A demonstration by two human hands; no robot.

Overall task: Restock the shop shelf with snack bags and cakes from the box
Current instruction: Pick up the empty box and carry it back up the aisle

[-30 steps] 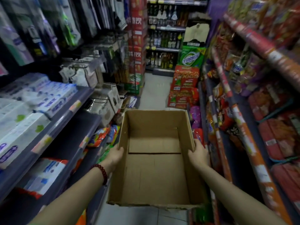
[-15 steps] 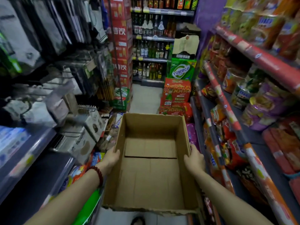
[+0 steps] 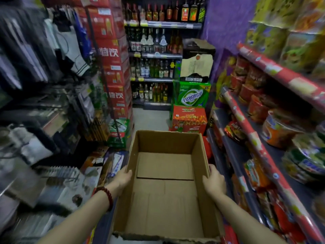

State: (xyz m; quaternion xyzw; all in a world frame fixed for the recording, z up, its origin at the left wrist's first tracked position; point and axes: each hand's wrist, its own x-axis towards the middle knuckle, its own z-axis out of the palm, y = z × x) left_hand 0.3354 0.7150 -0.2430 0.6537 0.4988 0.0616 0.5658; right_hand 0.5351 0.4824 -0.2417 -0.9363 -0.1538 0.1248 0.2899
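Well, the cardboard box point(image 3: 165, 187) is bare inside, nothing but its folded bottom flaps showing, so the unloading looks finished. It's held out over the aisle, between the racks. The left hand point(image 3: 123, 178) grips the left wall, thumb hooked over the rim; the right hand point(image 3: 213, 180) clasps the right wall the same way. Plain brown corrugated card, near edge torn and ragged, walls a little bowed. The snack shelves point(image 3: 253, 138) on the right look packed. I'd say only stowing the box remains.
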